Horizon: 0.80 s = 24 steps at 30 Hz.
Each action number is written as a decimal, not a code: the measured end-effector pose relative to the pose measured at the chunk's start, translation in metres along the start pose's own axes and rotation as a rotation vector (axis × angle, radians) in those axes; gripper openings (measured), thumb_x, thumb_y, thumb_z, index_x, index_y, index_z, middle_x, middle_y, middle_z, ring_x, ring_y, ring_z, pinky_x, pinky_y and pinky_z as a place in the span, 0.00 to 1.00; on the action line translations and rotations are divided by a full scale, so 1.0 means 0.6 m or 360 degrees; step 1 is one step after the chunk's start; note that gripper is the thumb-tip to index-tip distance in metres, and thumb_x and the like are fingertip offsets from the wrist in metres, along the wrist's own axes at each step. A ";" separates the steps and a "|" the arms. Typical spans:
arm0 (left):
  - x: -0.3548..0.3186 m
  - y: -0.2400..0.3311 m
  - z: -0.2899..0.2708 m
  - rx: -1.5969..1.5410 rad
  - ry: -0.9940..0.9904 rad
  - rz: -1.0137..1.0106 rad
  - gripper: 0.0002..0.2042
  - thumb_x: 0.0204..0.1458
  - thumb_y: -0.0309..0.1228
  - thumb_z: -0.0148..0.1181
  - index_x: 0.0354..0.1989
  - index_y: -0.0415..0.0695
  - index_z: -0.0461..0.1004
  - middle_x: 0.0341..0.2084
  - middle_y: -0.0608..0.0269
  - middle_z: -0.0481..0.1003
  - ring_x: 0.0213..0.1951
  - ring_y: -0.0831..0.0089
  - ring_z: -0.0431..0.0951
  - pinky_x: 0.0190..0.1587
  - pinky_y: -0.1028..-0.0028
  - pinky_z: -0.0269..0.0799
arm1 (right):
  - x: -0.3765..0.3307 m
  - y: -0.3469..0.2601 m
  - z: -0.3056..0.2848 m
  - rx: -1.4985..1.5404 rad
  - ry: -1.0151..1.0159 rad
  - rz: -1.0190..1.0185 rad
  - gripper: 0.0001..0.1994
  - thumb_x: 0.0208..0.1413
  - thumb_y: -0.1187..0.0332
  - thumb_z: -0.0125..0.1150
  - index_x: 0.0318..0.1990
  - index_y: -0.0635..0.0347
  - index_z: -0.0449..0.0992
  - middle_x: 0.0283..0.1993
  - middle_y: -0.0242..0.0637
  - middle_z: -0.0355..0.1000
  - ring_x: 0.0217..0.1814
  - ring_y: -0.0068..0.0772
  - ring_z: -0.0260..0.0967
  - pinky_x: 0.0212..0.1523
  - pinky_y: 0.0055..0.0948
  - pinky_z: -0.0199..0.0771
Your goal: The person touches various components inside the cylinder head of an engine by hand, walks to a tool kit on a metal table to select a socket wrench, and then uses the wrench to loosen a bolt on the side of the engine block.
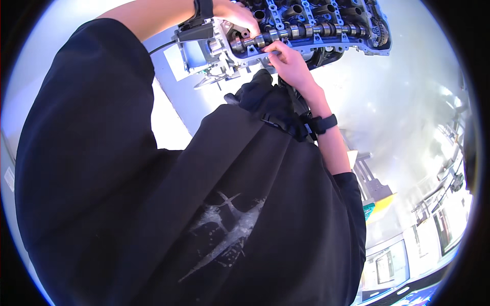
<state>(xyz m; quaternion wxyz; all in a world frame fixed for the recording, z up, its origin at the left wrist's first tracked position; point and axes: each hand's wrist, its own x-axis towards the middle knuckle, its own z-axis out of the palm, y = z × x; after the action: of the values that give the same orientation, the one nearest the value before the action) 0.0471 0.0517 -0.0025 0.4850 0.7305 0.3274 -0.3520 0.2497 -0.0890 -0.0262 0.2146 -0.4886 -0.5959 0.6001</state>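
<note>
- The camshaft (301,33) lies lengthwise along the top of the cylinder head (357,20), near the upper edge of the view; its dark lobes and journals sit in the blue-tinted saddles
- The left hand (237,18) rests over the shaft's near end, fingers curled down onto it; whether it truly grips or only steadies, I cannot tell
- The right hand (288,58) comes up from below, fingertips pinched on the shaft beside the first lobes; a black strap (324,124) circles that wrist
- The shaft looks like solid steel, so likely heavy and fully stiff; probably oily and slick on the ground surfaces
- Best taken at both ends or on plain journals, lifted level; the lobe edges could nick if knocked against the saddles
- A metal bracket with a cable (196,48) stands just left of the head; a black sleeve and shirt fill the lower view
</note>
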 end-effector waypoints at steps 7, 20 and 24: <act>-0.003 0.015 -0.014 0.0412 -0.0170 -0.0118 0.28 0.48 0.54 0.48 0.50 0.46 0.76 0.57 0.39 0.67 0.69 0.41 0.44 0.68 0.50 0.40 | -0.038 -0.032 -0.090 0.0058 0.0083 -0.0043 0.10 0.59 0.70 0.55 0.47 0.60 0.75 0.32 0.39 0.74 0.31 0.30 0.69 0.36 0.28 0.69; 0.001 0.033 -0.041 0.0177 -0.0352 -0.0366 0.38 0.42 0.56 0.57 0.63 0.48 0.67 0.69 0.34 0.43 0.71 0.43 0.38 0.69 0.50 0.42 | -0.049 -0.004 -0.164 0.0060 0.0222 -0.0072 0.07 0.59 0.71 0.53 0.43 0.61 0.74 0.40 0.43 0.74 0.41 0.45 0.73 0.42 0.33 0.71; -0.003 0.032 -0.040 0.0066 -0.0330 -0.0422 0.36 0.43 0.55 0.56 0.62 0.51 0.68 0.69 0.36 0.44 0.70 0.42 0.38 0.69 0.50 0.41 | -0.046 -0.001 -0.177 0.0135 0.0076 0.0048 0.08 0.61 0.73 0.51 0.44 0.64 0.74 0.42 0.40 0.75 0.44 0.35 0.73 0.46 0.27 0.69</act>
<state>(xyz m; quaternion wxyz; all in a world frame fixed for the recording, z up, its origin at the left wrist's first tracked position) 0.0662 0.0678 0.0150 0.4503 0.6505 0.3620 -0.4930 0.3508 -0.0582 0.0035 0.2402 -0.5021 -0.5572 0.6163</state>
